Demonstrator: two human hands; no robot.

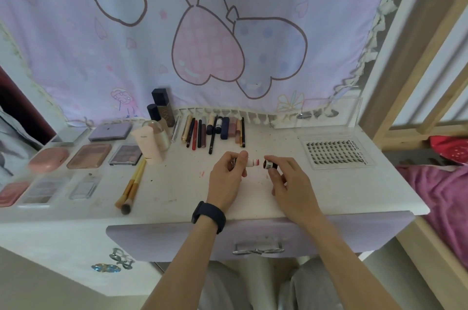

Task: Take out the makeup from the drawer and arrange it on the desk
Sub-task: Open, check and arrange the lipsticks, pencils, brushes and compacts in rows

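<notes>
1. The arranging looked nearly finished. A row of pencils and lipsticks (212,130) lay at the back of the table (278,137). Bottles (157,130) stood just left of the row, and palettes (88,156) lay farther left. Brushes (131,185) lay to its front-left, and a lash tray (336,152) sat well to its right.
2. In front of the row, the left hand (228,178) held a small white tube (253,162) pinched in its fingers. The right hand (288,183) had its fingers curled round the dark cap (269,164), just apart from the tube's mouth.
3. I judged that capping and placing this piece were what remained.
4. The drawer (253,236), below and in front of the row, was shut, so anything left inside was hidden.
5. The left hand covered most of the tube, fingers cut off the cap's lettering, and the palettes farthest from the row were blurred.
</notes>
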